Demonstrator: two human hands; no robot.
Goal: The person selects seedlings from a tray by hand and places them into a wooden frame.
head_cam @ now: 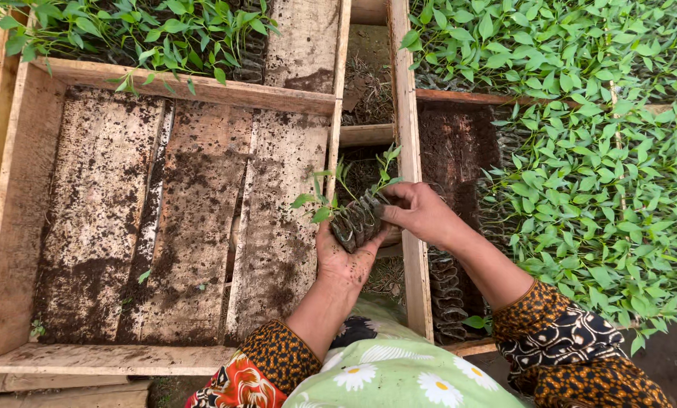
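- At centre frame, two hands meet over a plank: the left hand (pixel 343 261) cups a bundle of seedlings (pixel 357 217) from below, fingers curled around it.
- Right hand (pixel 419 211) pinches the bundle's top; I count roughly four or five small soil bags, with a few green shoots.
- One wooden crate (pixel 21 204) fills the left, soil-stained.
- Seedling beds (pixel 603 166) crowd the right side.

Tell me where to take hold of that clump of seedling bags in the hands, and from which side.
Grip the clump of seedling bags by the dark soil-filled bags, not the thin green stems leaning up and left. Come from below and from the right: the left hand cups the bags' undersides, the right hand presses their right flank. The bags lie side by side, so squeezing across them probably keeps them together.
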